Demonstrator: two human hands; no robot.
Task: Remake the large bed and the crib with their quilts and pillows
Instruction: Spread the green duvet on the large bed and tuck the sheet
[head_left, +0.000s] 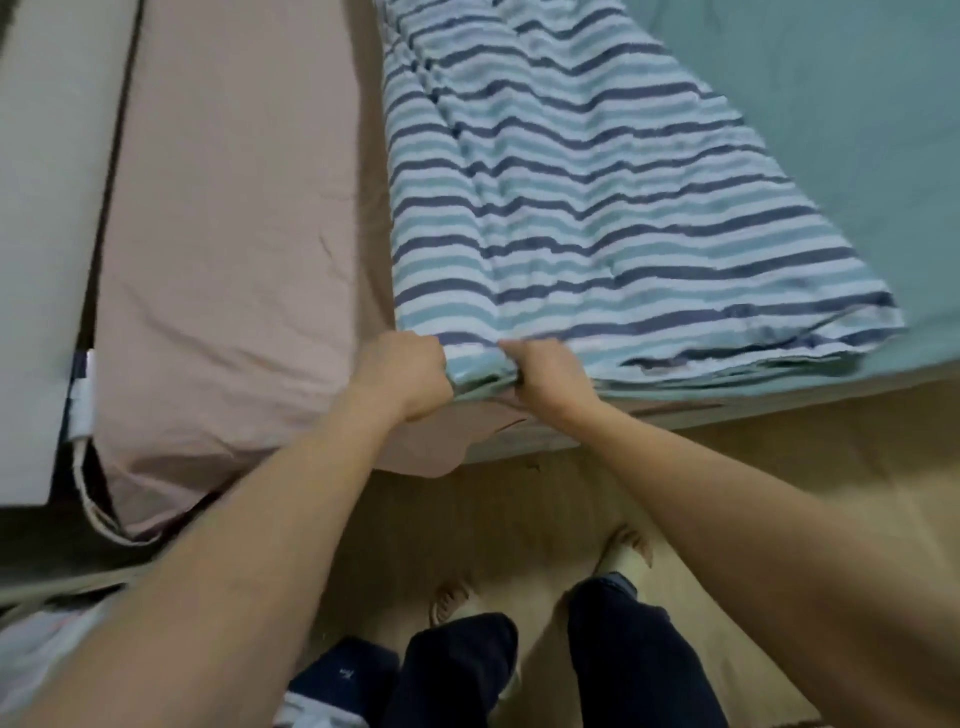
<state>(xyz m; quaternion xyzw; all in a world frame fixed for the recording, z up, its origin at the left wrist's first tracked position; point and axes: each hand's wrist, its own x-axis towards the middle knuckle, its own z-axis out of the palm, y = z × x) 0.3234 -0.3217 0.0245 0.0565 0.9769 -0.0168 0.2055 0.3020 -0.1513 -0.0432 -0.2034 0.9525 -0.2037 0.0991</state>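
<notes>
A folded quilt (587, 208) with white, teal and navy stripes lies lengthwise on the large bed, over a plain green sheet (841, 130). My left hand (402, 371) and my right hand (550, 376) sit close together at the quilt's near left corner, both closed on its folded edge at the foot of the bed. To the left lies a dusty-pink quilt or mattress cover (228, 234), its end hanging over the edge.
A white panel (47, 208) runs along the far left, with a dark gap beside it. Wooden floor (779, 467) lies below the bed's edge. My legs in dark trousers and slippers (628, 551) stand at the bottom.
</notes>
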